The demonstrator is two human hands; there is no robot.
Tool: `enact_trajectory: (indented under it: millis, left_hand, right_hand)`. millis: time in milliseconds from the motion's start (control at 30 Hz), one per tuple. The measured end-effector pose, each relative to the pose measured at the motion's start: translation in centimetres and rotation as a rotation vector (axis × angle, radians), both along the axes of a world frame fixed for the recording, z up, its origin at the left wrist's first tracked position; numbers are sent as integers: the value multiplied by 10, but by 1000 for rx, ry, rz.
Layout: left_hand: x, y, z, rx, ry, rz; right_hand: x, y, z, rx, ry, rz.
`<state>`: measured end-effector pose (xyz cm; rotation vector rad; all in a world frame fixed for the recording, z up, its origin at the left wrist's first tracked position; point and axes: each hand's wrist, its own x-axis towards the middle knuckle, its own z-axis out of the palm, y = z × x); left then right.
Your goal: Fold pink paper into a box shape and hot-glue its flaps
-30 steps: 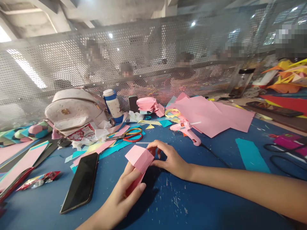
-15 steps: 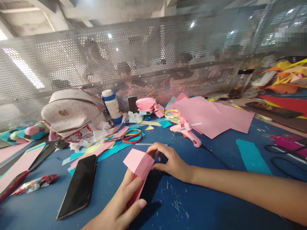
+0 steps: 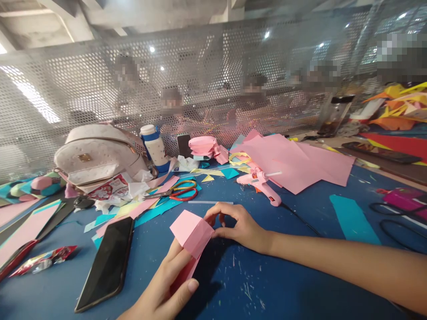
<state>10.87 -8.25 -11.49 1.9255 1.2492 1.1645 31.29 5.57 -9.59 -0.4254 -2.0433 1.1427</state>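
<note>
A folded pink paper piece (image 3: 191, 229), shaped like a small box with angled faces, is held up over the blue table. My left hand (image 3: 168, 275) supports it from below, its fingers tucked behind and under the paper and the thumb apart at the near side. At the paper's right edge, the bent fingers and thumb of my right hand (image 3: 238, 226) pinch the fold; the fingertips are partly hidden. Beyond my hands lies a clear glue stick (image 3: 210, 202). A pink glue gun (image 3: 263, 184) with its black cord rests on the table past my right hand.
Pink paper sheets (image 3: 296, 160) spread behind the glue gun. To the left are a black phone (image 3: 106, 262), scissors (image 3: 182, 191) on paper scraps, a snack wrapper (image 3: 45, 260) and a pale backpack (image 3: 96, 155). A bottle (image 3: 155, 149) stands before the perforated screen (image 3: 207, 58).
Both hands keep their hold on the pink paper piece. It has tilted slightly and sits a touch lower and further left; the view has shifted a little.
</note>
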Motion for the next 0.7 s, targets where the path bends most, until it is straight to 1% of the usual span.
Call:
enact_trajectory:
  millis: [100,333,467,567,700]
  left_hand:
    - [-3,-1,-5,1,-19,37]
    - [0,2,2,2,-13,15]
    - [-3,0,-3,-13,3,39]
    - [-3,0,-6,7,-12,43]
    - [0,3,-2,48,-8,32]
  right_hand:
    - [0,0,0,-1,-2,-3]
    - [0,0,0,-7,-20,-3]
    - [0,1,0,-5,-15,4]
    - [1,1,1,-5,-8,13]
    - [1,0,1,0,-15,20]
